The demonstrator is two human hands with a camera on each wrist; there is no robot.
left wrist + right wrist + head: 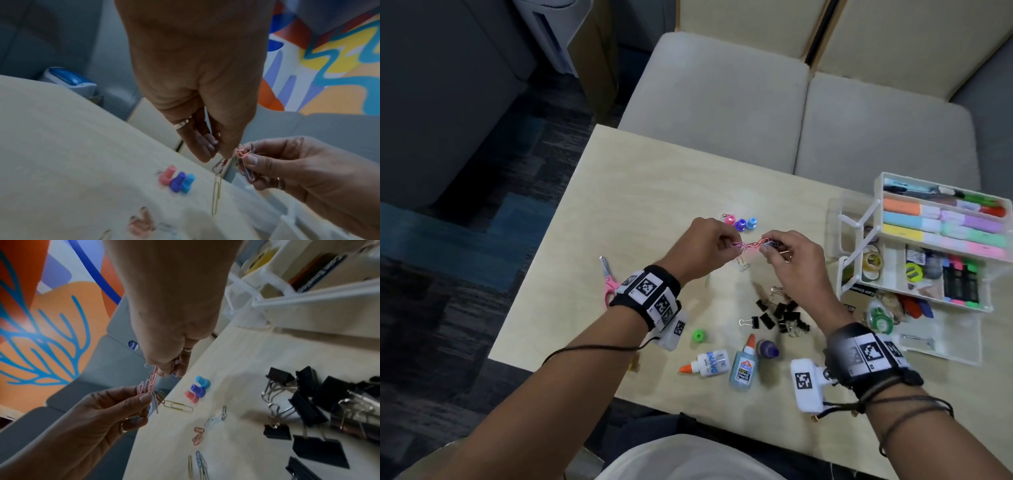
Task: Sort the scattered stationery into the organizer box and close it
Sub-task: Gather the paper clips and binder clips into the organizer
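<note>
Both hands are raised over the light wooden table (654,188), and between them is a tangled bunch of coloured paper clips (753,244). My left hand (732,247) pinches the pink end of the bunch. My right hand (770,247) pinches the other end. In the left wrist view one long clip (217,194) dangles from the bunch (242,152). The right wrist view shows the bunch (150,384) with a yellow-green clip (179,407) hanging off it. The white tiered organizer box (914,298) stands open at the right, filled with markers, tape and sticky notes.
Pink, purple and blue push pins (739,223) lie beyond the hands. Black binder clips (780,317) are heaped under my right wrist. Two glue bottles (743,366), a green push pin (698,335) and pink scissors (608,281) lie nearer. Loose paper clips (198,434) are scattered about.
</note>
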